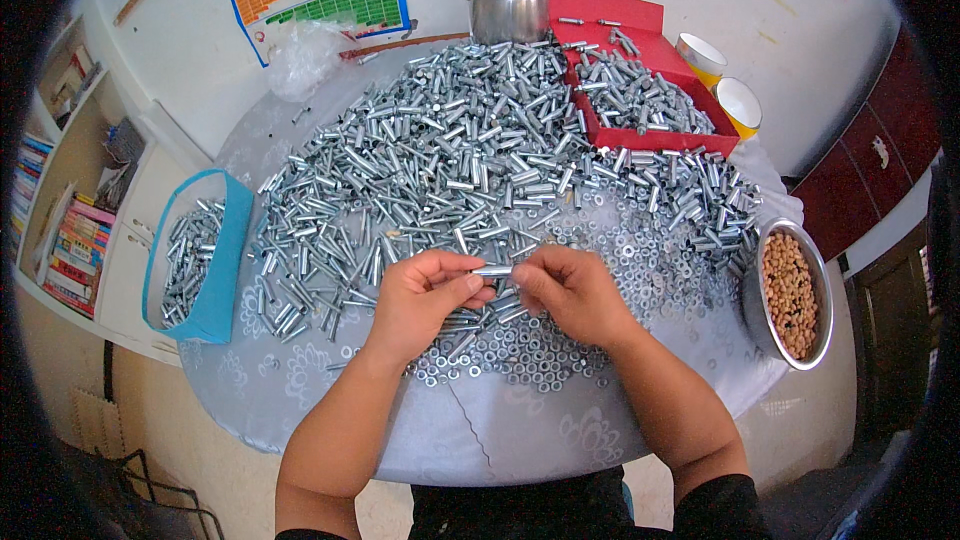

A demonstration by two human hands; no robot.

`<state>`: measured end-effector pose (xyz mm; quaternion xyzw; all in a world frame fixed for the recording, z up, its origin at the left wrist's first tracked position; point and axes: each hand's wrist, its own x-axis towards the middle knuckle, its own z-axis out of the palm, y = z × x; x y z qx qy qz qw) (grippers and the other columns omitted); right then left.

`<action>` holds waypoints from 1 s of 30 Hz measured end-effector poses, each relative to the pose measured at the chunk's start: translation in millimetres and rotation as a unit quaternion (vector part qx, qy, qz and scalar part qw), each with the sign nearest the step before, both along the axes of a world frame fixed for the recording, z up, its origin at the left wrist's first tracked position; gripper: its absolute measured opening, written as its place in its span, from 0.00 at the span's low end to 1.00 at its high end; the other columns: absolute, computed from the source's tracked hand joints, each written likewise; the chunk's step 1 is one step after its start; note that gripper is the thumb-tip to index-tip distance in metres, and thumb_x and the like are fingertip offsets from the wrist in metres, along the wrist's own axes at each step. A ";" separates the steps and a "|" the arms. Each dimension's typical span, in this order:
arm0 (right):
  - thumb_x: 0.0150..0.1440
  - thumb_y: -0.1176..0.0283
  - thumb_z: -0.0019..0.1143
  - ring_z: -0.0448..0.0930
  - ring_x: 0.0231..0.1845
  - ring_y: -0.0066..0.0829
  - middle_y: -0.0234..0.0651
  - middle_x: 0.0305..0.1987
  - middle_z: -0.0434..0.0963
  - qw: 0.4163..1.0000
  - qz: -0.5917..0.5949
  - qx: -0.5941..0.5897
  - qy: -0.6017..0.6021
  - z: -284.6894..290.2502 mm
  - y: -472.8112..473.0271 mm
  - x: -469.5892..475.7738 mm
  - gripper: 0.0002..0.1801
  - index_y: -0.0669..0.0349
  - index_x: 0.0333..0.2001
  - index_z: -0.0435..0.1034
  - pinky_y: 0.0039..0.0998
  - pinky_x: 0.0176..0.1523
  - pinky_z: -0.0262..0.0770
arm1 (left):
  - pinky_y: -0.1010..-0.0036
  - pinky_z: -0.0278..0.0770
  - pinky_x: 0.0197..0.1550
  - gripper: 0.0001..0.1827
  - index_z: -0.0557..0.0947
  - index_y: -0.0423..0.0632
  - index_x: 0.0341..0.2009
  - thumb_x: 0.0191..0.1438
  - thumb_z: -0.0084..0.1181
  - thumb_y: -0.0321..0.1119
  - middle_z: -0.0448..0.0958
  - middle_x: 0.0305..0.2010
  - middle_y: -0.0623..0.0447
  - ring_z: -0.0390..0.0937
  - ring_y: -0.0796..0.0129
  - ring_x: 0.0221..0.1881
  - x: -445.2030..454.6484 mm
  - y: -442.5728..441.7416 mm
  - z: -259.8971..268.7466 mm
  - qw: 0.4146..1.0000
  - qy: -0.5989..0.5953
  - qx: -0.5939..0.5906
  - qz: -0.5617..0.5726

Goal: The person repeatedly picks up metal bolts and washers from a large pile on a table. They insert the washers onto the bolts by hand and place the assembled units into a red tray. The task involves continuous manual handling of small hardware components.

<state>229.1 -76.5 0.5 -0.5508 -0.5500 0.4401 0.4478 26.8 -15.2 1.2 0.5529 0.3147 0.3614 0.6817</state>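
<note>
My left hand (424,300) pinches one end of a shiny metal sleeve (493,271) between thumb and fingertips. At the sleeve's other end are the closed fingertips of my right hand (570,292); what they grip there is too small to tell. Beyond both hands spreads a large heap of metal sleeves and bolts (465,135). Hex nuts (525,360) lie loose near the table's front, partly below my hands. Flat washers (652,262) are scattered to the right of my right hand.
A blue fabric bin (217,270) with metal parts stands left. At the back right is a red box (660,141) of sleeve assemblies, beside two bowls (739,106). A steel bowl (825,315) of nuts or beans sits right. Behind the heap stands a lidded steel pot (511,4).
</note>
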 end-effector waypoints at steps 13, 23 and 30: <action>0.58 0.69 0.56 0.72 0.26 0.14 0.28 0.26 0.75 0.994 -0.016 0.038 0.098 -2.4 -0.8 -4.7 0.10 0.66 0.37 0.72 0.19 0.29 0.67 | 0.76 0.80 0.39 0.10 0.78 0.36 0.42 0.54 0.54 0.21 0.80 0.37 0.46 0.80 0.67 0.36 0.3 -0.2 1.2 1.000 -0.015 0.003 -0.001; 0.55 0.75 0.59 0.73 0.26 0.16 0.28 0.25 0.75 0.997 -0.025 -0.032 0.068 2.7 0.6 1.0 0.06 0.66 0.35 0.71 0.20 0.30 0.70 | 0.74 0.79 0.39 0.10 0.78 0.37 0.41 0.52 0.55 0.20 0.80 0.36 0.46 0.80 0.67 0.35 1.1 -0.3 -0.8 1.000 -0.018 0.008 0.007; 0.57 0.72 0.57 0.74 0.27 0.16 0.29 0.27 0.75 0.996 0.019 -0.065 0.064 10.6 -2.2 2.2 0.10 0.67 0.40 0.71 0.20 0.30 0.70 | 0.76 0.78 0.39 0.10 0.78 0.37 0.41 0.52 0.56 0.21 0.80 0.36 0.47 0.80 0.68 0.35 0.4 -0.9 0.7 1.000 -0.020 0.010 0.010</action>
